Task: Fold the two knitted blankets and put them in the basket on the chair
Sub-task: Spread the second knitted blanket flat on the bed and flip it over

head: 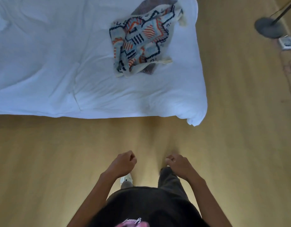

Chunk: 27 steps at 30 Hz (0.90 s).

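A knitted blanket (pixel 141 41) with a blue, orange and navy pattern lies crumpled on the white bed (pixel 59 63), near its right edge. A second, greyish blanket (pixel 149 4) shows from under it at the far side. My left hand (pixel 124 163) and my right hand (pixel 178 163) hang over the wooden floor in front of my body, well short of the bed. Their fingers are loosely curled and hold nothing. No basket or chair is in view.
The bed's near edge (pixel 108 115) runs across the view, with its corner (pixel 194 122) at the right. A round lamp base (pixel 269 27) and a small white device (pixel 287 43) with a cable sit on the floor at the far right.
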Tool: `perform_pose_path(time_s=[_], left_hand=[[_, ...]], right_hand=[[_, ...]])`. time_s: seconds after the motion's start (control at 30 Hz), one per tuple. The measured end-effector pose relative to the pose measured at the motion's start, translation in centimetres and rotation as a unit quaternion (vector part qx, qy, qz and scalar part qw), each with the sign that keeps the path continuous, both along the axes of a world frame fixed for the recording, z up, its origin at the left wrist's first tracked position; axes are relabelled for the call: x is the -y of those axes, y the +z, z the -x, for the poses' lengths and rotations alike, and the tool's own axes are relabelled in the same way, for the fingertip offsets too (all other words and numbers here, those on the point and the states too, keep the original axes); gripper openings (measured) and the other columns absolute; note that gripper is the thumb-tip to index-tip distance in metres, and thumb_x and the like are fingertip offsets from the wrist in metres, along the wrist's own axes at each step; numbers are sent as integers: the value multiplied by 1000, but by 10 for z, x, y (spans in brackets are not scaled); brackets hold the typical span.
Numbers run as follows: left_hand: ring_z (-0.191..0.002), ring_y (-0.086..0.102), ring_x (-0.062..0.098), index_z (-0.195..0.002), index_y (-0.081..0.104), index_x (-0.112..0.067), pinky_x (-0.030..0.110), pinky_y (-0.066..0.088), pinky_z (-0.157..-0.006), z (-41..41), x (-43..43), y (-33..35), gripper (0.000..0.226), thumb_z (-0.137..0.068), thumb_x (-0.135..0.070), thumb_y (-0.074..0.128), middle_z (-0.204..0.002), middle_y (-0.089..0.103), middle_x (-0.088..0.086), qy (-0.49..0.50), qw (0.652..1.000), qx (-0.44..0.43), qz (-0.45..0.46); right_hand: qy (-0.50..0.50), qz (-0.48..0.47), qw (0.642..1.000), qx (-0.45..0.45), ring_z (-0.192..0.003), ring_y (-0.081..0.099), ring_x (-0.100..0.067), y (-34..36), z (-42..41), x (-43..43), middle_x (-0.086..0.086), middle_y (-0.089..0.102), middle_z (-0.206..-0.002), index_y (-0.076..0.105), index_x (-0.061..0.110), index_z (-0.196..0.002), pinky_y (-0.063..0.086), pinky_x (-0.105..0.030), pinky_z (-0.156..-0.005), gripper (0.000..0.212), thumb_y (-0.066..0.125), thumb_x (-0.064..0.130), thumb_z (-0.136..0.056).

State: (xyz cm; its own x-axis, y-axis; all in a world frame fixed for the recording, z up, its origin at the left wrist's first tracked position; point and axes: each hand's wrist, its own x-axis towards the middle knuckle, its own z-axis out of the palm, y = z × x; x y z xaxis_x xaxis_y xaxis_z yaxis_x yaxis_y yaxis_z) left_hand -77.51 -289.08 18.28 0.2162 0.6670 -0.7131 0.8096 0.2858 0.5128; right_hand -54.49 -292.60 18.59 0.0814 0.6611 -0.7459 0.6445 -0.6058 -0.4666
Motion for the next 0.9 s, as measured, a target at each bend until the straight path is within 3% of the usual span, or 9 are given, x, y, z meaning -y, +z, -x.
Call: perform_pose_path(time_s=[0.17,0.5,0.67,0.9], left_hand=[[-81,55,13,-92,55,-22,26,42,-68,-83,-51,-9,13,-93,-28,44,-94,61,-3,-35,999,-20,-1],[-73,51,4,-85,56,-25,17,36,-57,-318,-142,1,13,-91,-25,45,-84,60,-11,-83,997,-3,-3],[-72,51,11,-91,57,-15,21,38,-62,-391,-198,8,17,-91,-24,43,-86,62,-3,-74,997,-11,-8],[-75,53,14,-91,56,-18,25,41,-65,-496,-284,-22,16,-92,-26,41,-93,62,0,-48,999,-2,18]], right_hand=[[-30,11,999,-11,-101,55,-21,-10,-95,-30,-3,61,-110,61,18,-103,41,-28,-82,19,47,24,-93],[-121,-5,993,-6,-85,56,-15,1,-324,-103,4,62,-92,62,18,-95,41,-27,-67,19,46,25,-89],[-108,-2,994,-27,-95,57,-17,-2,-393,-150,5,61,-97,62,17,-102,42,-27,-76,22,46,28,-92],[-85,14,996,-17,-87,57,-13,-16,-497,-243,5,62,-96,61,21,-99,44,-27,-72,21,46,32,-93]])
